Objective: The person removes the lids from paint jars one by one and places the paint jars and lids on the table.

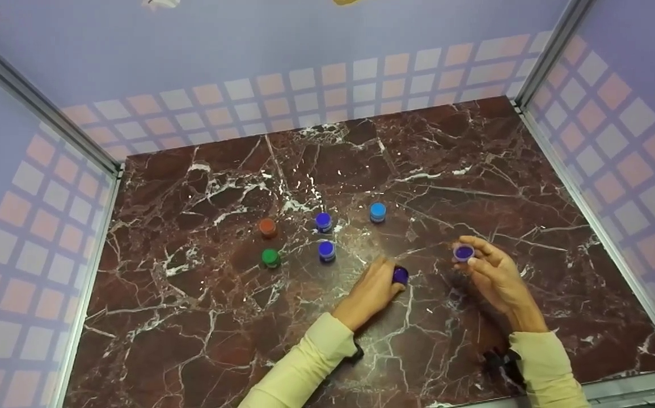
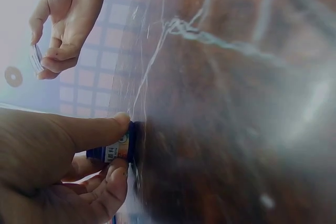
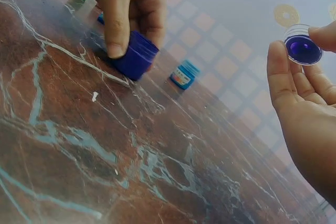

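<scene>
Two hands, one small pot in parts on a marble top

The left hand (image 1: 370,292) curls thumb and fingers round a dark blue jar (image 1: 400,275) standing on the marble table (image 1: 202,317), while the right hand (image 1: 494,277) pinches its purple-lined lid (image 1: 463,251) at the fingertips, raised and well to the jar's right. Five more small pots, among them a light blue one (image 1: 377,211), stand beyond the left hand.

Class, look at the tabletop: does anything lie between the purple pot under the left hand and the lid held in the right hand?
Nothing visible does. Only bare marble table separates the purple pot, gripped by the left hand, from the lid pinched in the right hand.
</scene>
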### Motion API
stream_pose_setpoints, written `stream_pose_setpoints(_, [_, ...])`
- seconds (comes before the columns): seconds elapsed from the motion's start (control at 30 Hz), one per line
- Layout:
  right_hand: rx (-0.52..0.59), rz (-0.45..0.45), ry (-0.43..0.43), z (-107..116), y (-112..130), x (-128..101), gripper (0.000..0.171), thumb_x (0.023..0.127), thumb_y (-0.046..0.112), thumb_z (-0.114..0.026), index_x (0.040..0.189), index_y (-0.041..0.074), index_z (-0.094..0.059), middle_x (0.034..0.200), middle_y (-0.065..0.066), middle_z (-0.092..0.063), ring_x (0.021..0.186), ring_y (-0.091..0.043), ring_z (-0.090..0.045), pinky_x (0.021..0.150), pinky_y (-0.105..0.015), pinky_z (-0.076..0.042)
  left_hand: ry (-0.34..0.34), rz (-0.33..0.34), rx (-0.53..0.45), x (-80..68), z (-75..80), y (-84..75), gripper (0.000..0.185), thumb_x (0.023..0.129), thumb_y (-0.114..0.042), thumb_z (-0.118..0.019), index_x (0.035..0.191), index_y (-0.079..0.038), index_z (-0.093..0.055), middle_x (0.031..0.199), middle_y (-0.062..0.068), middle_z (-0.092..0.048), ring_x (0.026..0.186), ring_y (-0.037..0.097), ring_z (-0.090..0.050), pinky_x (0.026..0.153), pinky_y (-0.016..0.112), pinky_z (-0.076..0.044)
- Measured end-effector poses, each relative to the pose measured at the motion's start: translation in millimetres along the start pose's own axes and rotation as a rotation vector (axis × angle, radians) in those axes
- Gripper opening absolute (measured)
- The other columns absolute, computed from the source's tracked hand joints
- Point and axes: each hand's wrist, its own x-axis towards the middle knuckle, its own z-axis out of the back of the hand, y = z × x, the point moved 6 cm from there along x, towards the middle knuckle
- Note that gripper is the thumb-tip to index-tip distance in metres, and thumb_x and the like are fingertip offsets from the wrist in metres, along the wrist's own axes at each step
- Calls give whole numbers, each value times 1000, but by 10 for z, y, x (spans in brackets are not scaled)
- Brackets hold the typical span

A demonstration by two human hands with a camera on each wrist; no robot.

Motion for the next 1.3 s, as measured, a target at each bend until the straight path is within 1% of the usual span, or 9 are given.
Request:
stream_pose_setpoints(0.17, [-10, -1, 0, 34, -4, -24, 45, 100, -19, -38, 143, -12, -50, 134, -22, -60, 120, -27, -62, 99, -34, -52, -11, 4, -8, 159, -54, -39, 37, 89, -17, -81, 119, -2, -68, 110, 12, -64, 100, 28, -67, 90, 33, -55])
stream_pose_setpoints(0.33, [-6, -9, -10, 81, 4, -52, 44, 100, -19, -40, 142, -13, -51, 135, -19, -61, 122, -25, -61, 101, -35, -51, -23, -10, -29, 294, -102, -92, 36, 87, -14, -83, 117, -1, -68, 108, 13, -65, 99, 28, -68, 90, 32, -55])
stream_pose_setpoints(0.43, [-13, -17, -20, 121, 9, -64, 44, 100, -19, -41, 141, -12, -52, 134, -19, -61, 121, -25, -62, 102, -35, -51, -24, -2, -46, 375, -125, -117, 37, 87, -13, -82, 118, 0, -66, 109, 13, -65, 100, 28, -68, 90, 32, -55])
stream_pose_setpoints(0.8, [-109, -29, -48, 235, 58, -111, 49, 96, -22, -41, 142, -9, -54, 134, -15, -63, 118, -24, -64, 100, -32, -52, -42, 29, -38, 742, -186, -197, 36, 91, -16, -79, 119, -1, -64, 113, 13, -63, 106, 29, -67, 93, 34, -55])
stream_pose_setpoints(0.87, [-125, -43, -65, 258, 66, -120, 50, 96, -22, -43, 143, -8, -54, 134, -14, -63, 118, -24, -65, 99, -32, -52, -51, 41, -44, 816, -187, -208, 35, 90, -16, -80, 118, -1, -65, 113, 13, -63, 106, 29, -67, 94, 34, -55])
stream_pose_setpoints(0.93, [-137, -57, -80, 282, 73, -127, 51, 96, -22, -44, 142, -6, -55, 135, -12, -63, 117, -23, -65, 99, -31, -52, -45, 62, -56, 884, -196, -218, 36, 91, -16, -79, 119, -1, -64, 119, 15, -63, 110, 31, -66, 96, 35, -54])
stream_pose_setpoints(1.1, [-144, -79, -110, 326, 79, -124, 51, 95, -23, -45, 141, -6, -57, 133, -13, -63, 114, -22, -66, 98, -31, -53, -39, 83, -40, 1038, -224, -243, 35, 93, -17, -77, 121, -2, -64, 122, 13, -62, 111, 30, -66, 98, 34, -53])
stream_pose_setpoints(1.13, [-153, -83, -117, 333, 79, -121, 51, 95, -23, -46, 141, -6, -56, 134, -14, -63, 114, -21, -67, 97, -31, -53, -45, 80, -30, 1069, -228, -249, 34, 92, -16, -77, 120, -2, -64, 119, 12, -62, 109, 29, -66, 97, 33, -52])
stream_pose_setpoints(1.3, [-227, -104, -178, 381, 96, -115, 50, 94, -21, -52, 142, -9, -54, 136, -17, -61, 112, -18, -67, 93, -29, -55, -47, 99, -16, 1227, -258, -264, 37, 91, -16, -79, 122, -1, -67, 124, 14, -63, 112, 30, -66, 102, 33, -50])
